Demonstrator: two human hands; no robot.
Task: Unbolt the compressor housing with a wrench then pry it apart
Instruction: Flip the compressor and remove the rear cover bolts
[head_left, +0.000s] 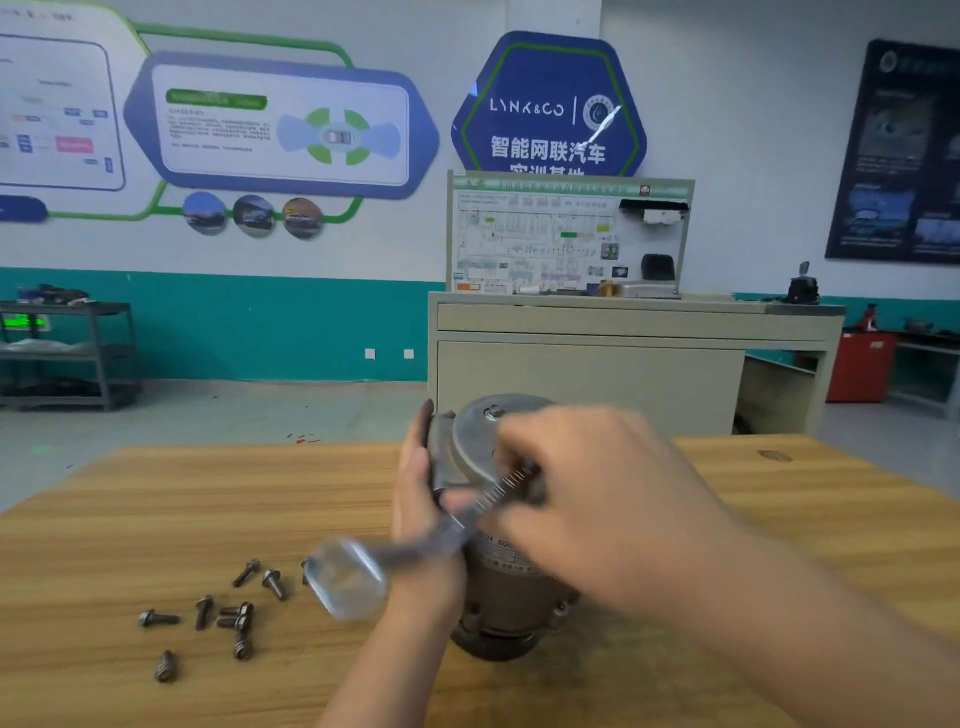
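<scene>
Head view, hands (587, 499) gripping compressor (498, 587), table (156, 499)

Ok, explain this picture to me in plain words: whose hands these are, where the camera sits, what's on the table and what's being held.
No machine here: a person works bare-handed, filmed by a camera on their head looking down. The left hand steadies a metal compressor standing on the wooden table. The right hand holds a long tool with a clear handle across the compressor top; it is blurred, so its exact kind is unclear. Loose bolts lie on the table to the left.
</scene>
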